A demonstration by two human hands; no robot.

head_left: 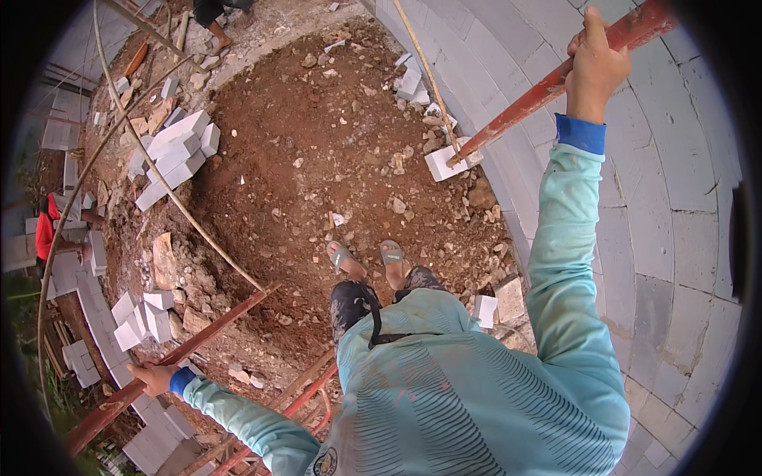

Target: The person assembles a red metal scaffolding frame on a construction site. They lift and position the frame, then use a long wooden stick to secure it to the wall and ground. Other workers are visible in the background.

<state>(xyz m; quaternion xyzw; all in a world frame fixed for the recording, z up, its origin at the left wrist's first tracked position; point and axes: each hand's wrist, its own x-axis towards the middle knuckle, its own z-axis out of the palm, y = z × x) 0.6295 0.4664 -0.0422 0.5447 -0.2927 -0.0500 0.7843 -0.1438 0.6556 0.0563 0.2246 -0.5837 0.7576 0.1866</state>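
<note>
My left hand (155, 378) is closed around a red, scuffed metal pole (218, 327) at the lower left. This pole slants up toward the middle of the view. High on the right, my right hand (597, 67) grips a second red pole (516, 113), its fingers wrapped round it. The lower end of that pole comes down at a pale block (442, 163) beside the wall. My arms are spread wide, in light blue sleeves with dark blue cuffs. Between them, my feet (391, 266) in grey sandals stand on reddish soil (294, 159).
A grey block wall (659, 190) rises along the right. White blocks lie stacked on the left (176, 155), with more blocks (143, 321) nearer. Thin bent poles (178, 202) cross the left side. A person in red (46, 226) is at far left; another person's leg (218, 33) shows at top.
</note>
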